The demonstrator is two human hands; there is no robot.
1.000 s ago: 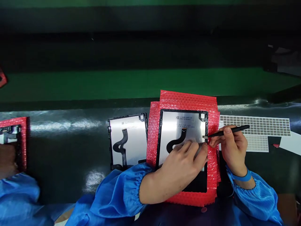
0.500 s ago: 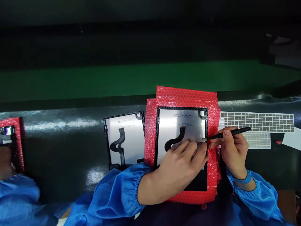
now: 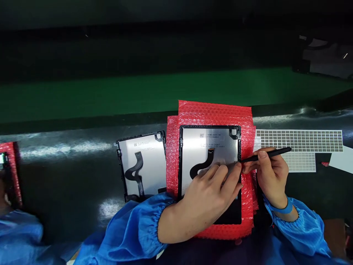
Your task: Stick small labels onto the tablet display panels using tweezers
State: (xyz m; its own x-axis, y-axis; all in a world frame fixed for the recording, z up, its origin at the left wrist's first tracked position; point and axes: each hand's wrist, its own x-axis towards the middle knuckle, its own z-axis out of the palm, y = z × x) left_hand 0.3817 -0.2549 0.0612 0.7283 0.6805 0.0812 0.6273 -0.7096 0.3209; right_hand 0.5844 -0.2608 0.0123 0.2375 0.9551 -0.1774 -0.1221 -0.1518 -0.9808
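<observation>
A tablet screen panel (image 3: 224,156) with a silvery back, black frame and black curved ribbon cable (image 3: 202,165) lies on red bubble wrap (image 3: 215,110). My left hand (image 3: 211,195) rests across its lower part, index finger pressed near the right edge, fingers bent and apart. Pinched in my right hand (image 3: 271,173) is a slim black pen-shaped tool (image 3: 278,151); its thin tip meets the panel's right edge beside my left index fingertip. A small pale tab (image 3: 236,161) sits there, partly hidden.
Left of the wrap lies a second similar panel (image 3: 151,162). White sheets with grids of small stickers (image 3: 300,140) lie to the right, near a white paper (image 3: 342,160). At far left, a blue sleeve (image 3: 19,228) of another person shows beside red wrap (image 3: 13,158).
The whole view has shifted slightly. My left index finger has moved up along the panel's edge to the small tab, now mostly covering it. The tool remains in my right hand.
</observation>
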